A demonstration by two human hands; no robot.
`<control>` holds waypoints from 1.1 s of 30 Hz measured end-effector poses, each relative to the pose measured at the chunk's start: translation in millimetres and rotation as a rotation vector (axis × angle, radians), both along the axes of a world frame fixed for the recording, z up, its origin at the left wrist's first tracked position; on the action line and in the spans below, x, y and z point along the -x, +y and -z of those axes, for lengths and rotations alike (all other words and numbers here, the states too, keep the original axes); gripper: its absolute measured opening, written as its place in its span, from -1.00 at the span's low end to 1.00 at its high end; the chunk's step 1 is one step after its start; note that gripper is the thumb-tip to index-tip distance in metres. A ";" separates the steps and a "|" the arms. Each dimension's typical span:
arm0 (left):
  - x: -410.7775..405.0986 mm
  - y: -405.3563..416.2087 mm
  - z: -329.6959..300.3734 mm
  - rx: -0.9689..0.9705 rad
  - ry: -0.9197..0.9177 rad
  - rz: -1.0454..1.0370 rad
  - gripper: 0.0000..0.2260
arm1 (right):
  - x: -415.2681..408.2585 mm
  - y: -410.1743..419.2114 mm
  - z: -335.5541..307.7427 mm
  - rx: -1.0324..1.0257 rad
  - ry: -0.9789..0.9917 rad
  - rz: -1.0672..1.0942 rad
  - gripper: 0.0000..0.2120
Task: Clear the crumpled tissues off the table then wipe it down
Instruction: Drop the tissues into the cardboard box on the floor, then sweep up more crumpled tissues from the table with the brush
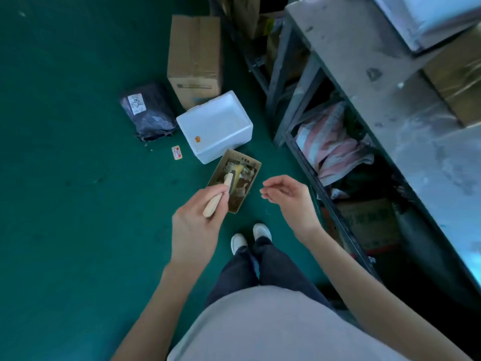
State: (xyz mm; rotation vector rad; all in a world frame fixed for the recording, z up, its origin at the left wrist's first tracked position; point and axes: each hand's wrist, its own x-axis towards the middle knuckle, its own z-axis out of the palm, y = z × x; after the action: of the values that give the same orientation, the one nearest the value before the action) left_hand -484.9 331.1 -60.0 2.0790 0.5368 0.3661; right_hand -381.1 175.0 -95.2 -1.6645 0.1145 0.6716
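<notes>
The left hand (194, 225) grips a wooden-handled yellow brush (221, 192) pointing into the small open cardboard box (253, 162), seemingly holding crumpled scraps, while the right hand (289, 198) hovers empty, loosely curled.

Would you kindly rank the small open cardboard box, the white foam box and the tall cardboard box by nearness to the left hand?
1. small open cardboard box, on the floor just beyond the left hand.
2. white foam box, behind it.
3. tall cardboard box, farthest back.

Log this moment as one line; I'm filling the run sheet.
left hand: holds brush over cardboard box | right hand: open, empty | box: scraps inside, on floor
</notes>
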 end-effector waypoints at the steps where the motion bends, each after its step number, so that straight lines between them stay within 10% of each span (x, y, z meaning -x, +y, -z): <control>1: -1.9 -4.8 -6.9 0.014 -0.018 0.009 -0.92 | 3.9 -8.9 -7.5 0.010 -0.043 0.018 -0.81; 33: -217.7 -288.6 -69.0 0.116 -0.147 0.675 -0.88 | -92.3 -335.8 -54.5 0.305 -0.298 0.568 -0.83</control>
State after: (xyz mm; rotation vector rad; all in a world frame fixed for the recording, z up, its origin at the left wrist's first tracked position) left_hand -267.2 42.5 9.0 1.9654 -0.2348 0.0833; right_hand -288.8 -160.8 -40.8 -1.8852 0.4735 -0.0291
